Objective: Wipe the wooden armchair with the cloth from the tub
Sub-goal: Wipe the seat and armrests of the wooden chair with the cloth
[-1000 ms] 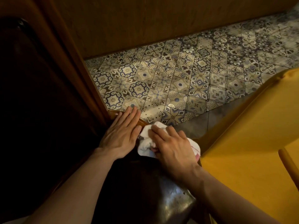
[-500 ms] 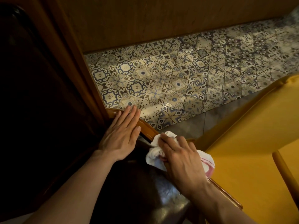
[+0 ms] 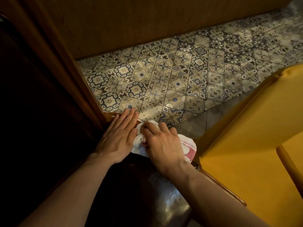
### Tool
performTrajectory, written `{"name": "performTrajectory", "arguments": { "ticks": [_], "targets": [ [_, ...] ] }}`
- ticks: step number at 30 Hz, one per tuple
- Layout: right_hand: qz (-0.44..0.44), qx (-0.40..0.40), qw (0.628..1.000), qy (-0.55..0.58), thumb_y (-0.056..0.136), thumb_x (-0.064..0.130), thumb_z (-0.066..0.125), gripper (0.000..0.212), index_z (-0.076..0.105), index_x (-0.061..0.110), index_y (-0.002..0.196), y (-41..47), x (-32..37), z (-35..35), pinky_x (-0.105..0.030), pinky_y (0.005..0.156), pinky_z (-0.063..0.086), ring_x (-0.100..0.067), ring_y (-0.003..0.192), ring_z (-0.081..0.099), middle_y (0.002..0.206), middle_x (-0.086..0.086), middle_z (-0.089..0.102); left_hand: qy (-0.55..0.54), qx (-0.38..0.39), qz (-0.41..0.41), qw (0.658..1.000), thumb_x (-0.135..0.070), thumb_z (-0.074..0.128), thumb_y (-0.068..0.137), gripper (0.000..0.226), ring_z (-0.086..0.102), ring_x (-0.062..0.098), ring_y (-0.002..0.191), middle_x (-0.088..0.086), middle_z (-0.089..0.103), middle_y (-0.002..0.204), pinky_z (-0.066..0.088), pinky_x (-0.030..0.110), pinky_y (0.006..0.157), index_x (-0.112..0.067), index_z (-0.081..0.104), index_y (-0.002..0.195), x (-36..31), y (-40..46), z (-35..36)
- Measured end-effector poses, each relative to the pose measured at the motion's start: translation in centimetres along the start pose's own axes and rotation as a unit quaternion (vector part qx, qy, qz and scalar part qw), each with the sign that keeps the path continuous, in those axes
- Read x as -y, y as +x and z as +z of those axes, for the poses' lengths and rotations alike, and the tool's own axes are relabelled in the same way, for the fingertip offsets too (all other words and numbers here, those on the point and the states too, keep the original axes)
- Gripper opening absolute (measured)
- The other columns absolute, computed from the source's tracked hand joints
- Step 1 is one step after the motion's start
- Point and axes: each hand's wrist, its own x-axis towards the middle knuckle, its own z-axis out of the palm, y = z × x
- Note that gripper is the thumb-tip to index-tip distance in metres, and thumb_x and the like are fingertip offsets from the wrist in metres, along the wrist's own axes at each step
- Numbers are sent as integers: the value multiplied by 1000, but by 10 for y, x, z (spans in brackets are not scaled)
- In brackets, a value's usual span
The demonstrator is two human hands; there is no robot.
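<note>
Both hands rest on the curved wooden rail of the armchair (image 3: 219, 181), above its dark, glossy seat cushion (image 3: 155, 194). The left hand (image 3: 117, 138) lies flat, palm down, fingers straight and together, on the rail near the chair's upright post; it grasps nothing. The right hand (image 3: 162, 145) presses down on the cloth (image 3: 188, 148), fingers curled over the bunched fabric and pinning it against the rail. The cloth is white with a red stripe. It sits beneath the right palm, with 1 end bulging out just beside the left hand's fingers and the striped end showing past the right wrist side. The 2 hands are just beside each other, the cloth between them. Patterned floor tiles (image 3: 180, 76) lie beyond the rail. A yellow upholstered seat (image 3: 254, 136) stands to the right.
</note>
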Motion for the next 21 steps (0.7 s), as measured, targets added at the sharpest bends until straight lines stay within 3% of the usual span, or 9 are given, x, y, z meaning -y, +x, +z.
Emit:
{"name": "performTrajectory", "arguments": {
  "ticks": [4, 9, 12, 14, 17, 21],
  "targets": [
    [-9, 12, 1000, -4, 92, 25, 57, 49, 48, 19, 140, -6, -1, -8, -47, 88, 40, -33, 119, 42, 149, 0, 41, -1, 40, -10, 999, -49, -1, 103, 61, -20, 3, 152, -13, -13, 166, -10, 30, 125, -25, -6, 159, -2, 2, -9],
    [35, -15, 998, 52, 86, 26, 61, 55, 48, 27, 139, -39, -22, -32, -43, 87, 47, -29, 117, 45, 143, 4, 45, -23, 40, -27, 999, -38, 21, 108, 56, -10, 3, 153, -10, 3, 169, -5, 31, 126, -21, 12, 161, -22, 1, -16],
    [86, -47, 991, 94, 78, 26, 69, 60, 53, 29, 136, -76, -48, -49, -43, 84, 52, -27, 114, 49, 142, 6, 50, -47, 8, 15, 999, -36, 29, 108, 56, 1, 4, 154, -5, 17, 169, -3, 25, 124, -17, 24, 160, -58, -7, -9],
    [125, -82, 982, 114, 76, 27, 73, 59, 57, 28, 132, -104, -68, -56, -42, 80, 53, -27, 110, 53, 138, 6, 55, -40, -6, 65, 997, -40, 28, 107, 58, 7, 8, 156, -3, 21, 168, 2, 29, 126, -17, 26, 160, -87, -13, -2],
    [175, -117, 970, 123, 79, 31, 76, 54, 60, 28, 130, -148, -96, -61, -39, 75, 54, -25, 107, 55, 135, 8, 57, -11, -4, 129, 992, -47, 20, 104, 64, -2, 7, 156, -5, 11, 169, 3, 35, 127, -18, 17, 162, -128, -23, 16],
    [192, -103, 969, 117, 82, 34, 75, 54, 57, 29, 133, -200, -118, -52, -39, 73, 55, -22, 111, 54, 139, 9, 54, 14, 38, 151, 988, -49, 13, 104, 66, -14, 6, 155, -5, 0, 170, -4, 35, 126, -19, 5, 162, -160, -44, 47]
  ]
}}
